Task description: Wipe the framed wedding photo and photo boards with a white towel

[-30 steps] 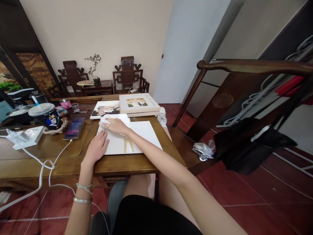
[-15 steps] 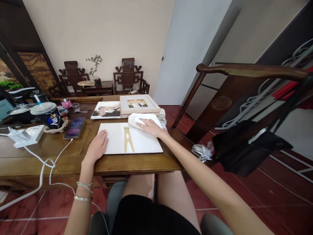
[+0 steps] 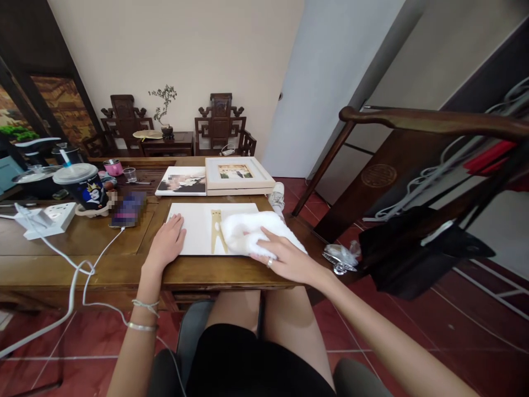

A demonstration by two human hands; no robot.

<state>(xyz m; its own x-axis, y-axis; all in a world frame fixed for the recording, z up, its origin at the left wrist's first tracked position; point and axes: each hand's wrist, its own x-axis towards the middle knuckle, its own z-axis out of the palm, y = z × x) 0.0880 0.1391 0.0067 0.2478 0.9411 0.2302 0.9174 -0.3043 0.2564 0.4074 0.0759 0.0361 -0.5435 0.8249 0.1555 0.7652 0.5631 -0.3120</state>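
Observation:
A white rectangular board lies flat near the table's front edge, with a tan, long-legged animal figure on its face. My left hand rests flat on the board's left side, fingers stretched out. Bunched under my right hand is a fluffy white cloth, gripped by the fingers and pressed on the right part of the board. The cloth covers the board's right side and touches the figure's edge; what lies beneath it is hidden.
Behind the board lie a photo print and a pale picture frame. A lidded cup, a charging phone and a power strip stand at left, cables hanging over the edge. A wooden chair stands at right.
My right hand has drawn the white cloth from the board's far right corner toward its near right edge. The cloth is more spread out. My left hand stays on the board.

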